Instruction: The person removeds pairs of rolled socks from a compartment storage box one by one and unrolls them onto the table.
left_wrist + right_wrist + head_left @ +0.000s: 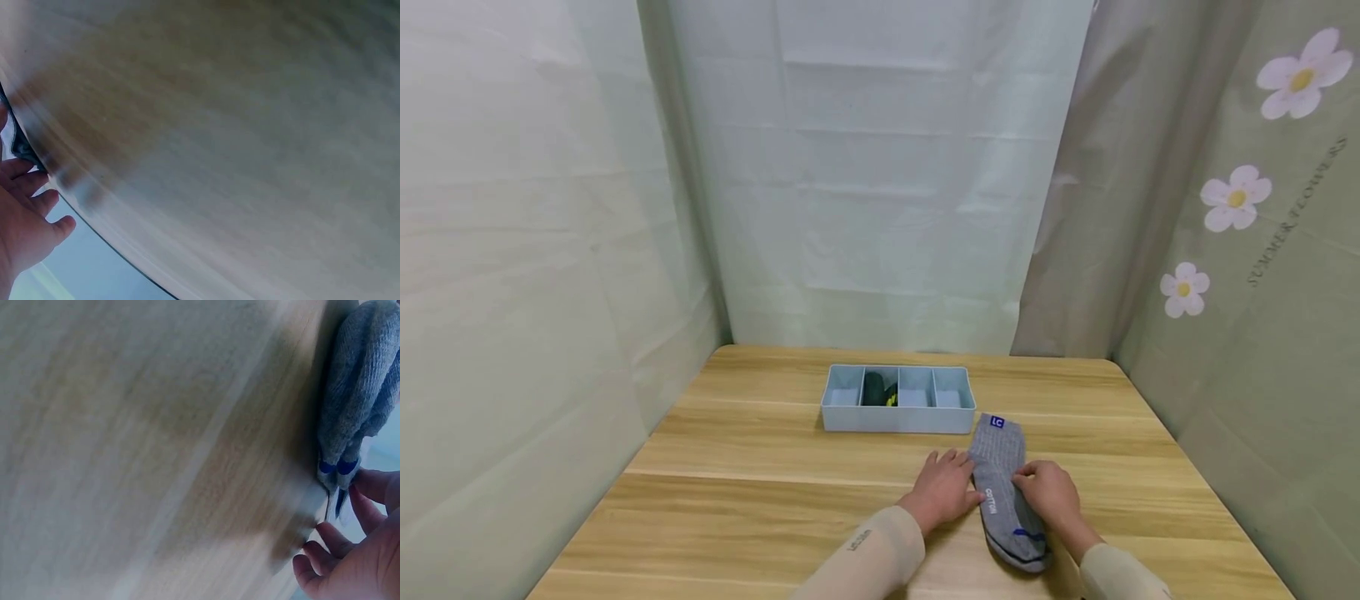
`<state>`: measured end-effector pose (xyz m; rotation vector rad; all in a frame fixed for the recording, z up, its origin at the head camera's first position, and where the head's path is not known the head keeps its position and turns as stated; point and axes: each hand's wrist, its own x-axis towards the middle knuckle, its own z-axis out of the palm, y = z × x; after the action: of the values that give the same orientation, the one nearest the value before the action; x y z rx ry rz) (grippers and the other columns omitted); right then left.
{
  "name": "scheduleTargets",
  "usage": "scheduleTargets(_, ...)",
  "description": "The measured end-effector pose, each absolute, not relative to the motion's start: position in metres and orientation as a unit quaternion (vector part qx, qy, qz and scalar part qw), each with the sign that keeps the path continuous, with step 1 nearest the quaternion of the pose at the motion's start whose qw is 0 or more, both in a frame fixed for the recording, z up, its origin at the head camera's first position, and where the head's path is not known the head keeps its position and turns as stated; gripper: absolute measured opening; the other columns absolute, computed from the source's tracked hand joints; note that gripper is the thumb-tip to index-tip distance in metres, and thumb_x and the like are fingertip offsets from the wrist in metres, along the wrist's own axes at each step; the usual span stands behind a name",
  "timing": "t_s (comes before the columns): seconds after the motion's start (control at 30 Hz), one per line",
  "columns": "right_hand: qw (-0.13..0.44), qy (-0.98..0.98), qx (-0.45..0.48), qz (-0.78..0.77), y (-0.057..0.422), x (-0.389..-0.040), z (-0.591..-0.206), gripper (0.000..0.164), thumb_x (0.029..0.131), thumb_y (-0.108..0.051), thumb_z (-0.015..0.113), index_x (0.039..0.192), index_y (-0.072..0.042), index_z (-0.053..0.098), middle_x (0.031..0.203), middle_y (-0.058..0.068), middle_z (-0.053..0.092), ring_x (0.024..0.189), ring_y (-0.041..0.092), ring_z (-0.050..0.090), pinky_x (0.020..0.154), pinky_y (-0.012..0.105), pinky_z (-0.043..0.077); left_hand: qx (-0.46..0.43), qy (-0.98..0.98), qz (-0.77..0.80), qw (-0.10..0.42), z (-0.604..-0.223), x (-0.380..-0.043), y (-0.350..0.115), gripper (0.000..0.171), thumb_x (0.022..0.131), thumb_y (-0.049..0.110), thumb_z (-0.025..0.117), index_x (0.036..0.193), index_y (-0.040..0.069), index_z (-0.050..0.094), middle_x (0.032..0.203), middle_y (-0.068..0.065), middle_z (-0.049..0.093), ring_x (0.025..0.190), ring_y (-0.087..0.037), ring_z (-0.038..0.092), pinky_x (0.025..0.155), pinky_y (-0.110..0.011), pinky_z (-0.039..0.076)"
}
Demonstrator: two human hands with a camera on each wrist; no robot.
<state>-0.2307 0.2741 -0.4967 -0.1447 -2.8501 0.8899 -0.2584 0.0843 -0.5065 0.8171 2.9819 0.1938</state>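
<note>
Grey socks (pixel 997 467) on worktop (pixel 737 500) now, just by right end of blue box (pixel 898 419), btwn splayed L grip (pixel 943 487) at one edge & R grip (pixel 1051 490) clamped on opp edge, best to pinch lightly, line up layers, smooth w/o dragging.

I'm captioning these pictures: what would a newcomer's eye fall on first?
Probably the grey socks on the wooden table, between the left grip and right grip. Behind them, to the left, a pale blue box holds something dark green in the second compartment from left. Three white flowers mark the right curtain.
</note>
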Motion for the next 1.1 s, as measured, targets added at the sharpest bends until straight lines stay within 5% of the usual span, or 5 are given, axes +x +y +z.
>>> scheduleTargets(0.43,0.063,-0.955,-0.074,0.28,0.272,-0.231,-0.493,0.012,0.086,-0.017,0.069,0.083,-0.007,0.075,0.087,0.011,0.071,0.075,0.026,0.064,0.06,0.042,0.047,0.273,0.959,0.078,-0.005,-0.505,-0.262,0.073,0.056,0.096,0.051,0.059,0.137,0.013,0.059,0.143,-0.003,0.054,0.136,-0.022,0.045,0.113,-0.046,0.032)
scheduleTargets(0.77,0.106,-0.941,-0.093,0.308,0.276,-0.232,-0.494,0.015,0.09,-0.014,0.058,0.087,-0.003,0.067,0.08,0.01,0.065,0.071,0.026,0.058,0.059,0.041,0.045,0.278,0.957,0.07,-0.033,-0.503,-0.263,0.067,0.053,0.096,0.045,0.062,0.134,0.009,0.061,0.139,-0.006,0.058,0.133,-0.023,0.048,0.11,-0.047,0.035)
scheduleTargets(1.1,0.065,-0.936,-0.111,0.326,0.281,-0.232,-0.487,0.016,0.093,-0.016,0.053,0.09,-0.003,0.062,0.082,0.009,0.06,0.072,0.025,0.054,0.057,0.035,0.04,0.287,0.955,0.065,-0.03,-0.506,-0.264,0.068,0.05,0.097,0.045,0.06,0.133,0.01,0.062,0.14,-0.003,0.058,0.133,-0.021,0.048,0.111,-0.045,0.035)
